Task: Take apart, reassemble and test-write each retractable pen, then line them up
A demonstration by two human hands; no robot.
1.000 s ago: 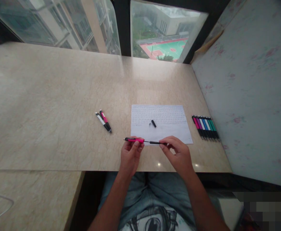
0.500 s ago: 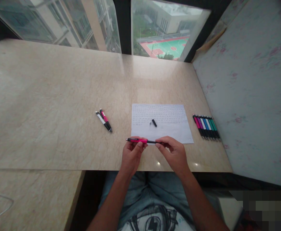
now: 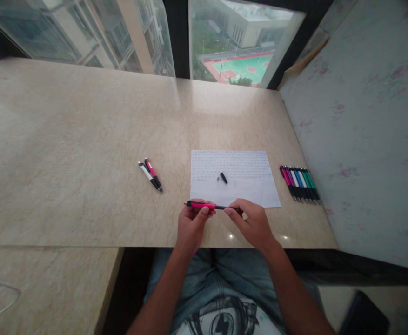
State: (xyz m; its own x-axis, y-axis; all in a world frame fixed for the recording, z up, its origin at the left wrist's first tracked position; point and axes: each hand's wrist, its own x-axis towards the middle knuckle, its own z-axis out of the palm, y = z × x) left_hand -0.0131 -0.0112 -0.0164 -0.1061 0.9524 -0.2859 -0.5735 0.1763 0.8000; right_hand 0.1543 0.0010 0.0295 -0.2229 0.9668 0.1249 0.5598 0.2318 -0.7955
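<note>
above the near edge of the table: pink pen barrel, roughly level, held between both hands, clip end pointing left. dark marking or clip along its top; no brand readable.
left hand: grip closed on the pink barrel, thumb on the near side.
right hand: grip pinched, thumb and fingers on a slim dark piece that runs into the barrel's right end. far end of it hidden by the fingers.
paper: flat on table, just beyond the hands. upper part carries rows of small writing, too small to read; lower part mostly blank.
on the paper: short black tube, lying tilted, tiny grey bit just left of it. no lettering i can make out on either.
pens, left: white pen and pink-and-black pen, black ends close together, tops spread. pale patch on the pink one, text not legible.
pens, right: pen row near the wall, side by side, pink, purple, white, blue, green, black ends toward the person. labels not readable.
shirt: dark print on white, partly in view, wording not legible.
</note>
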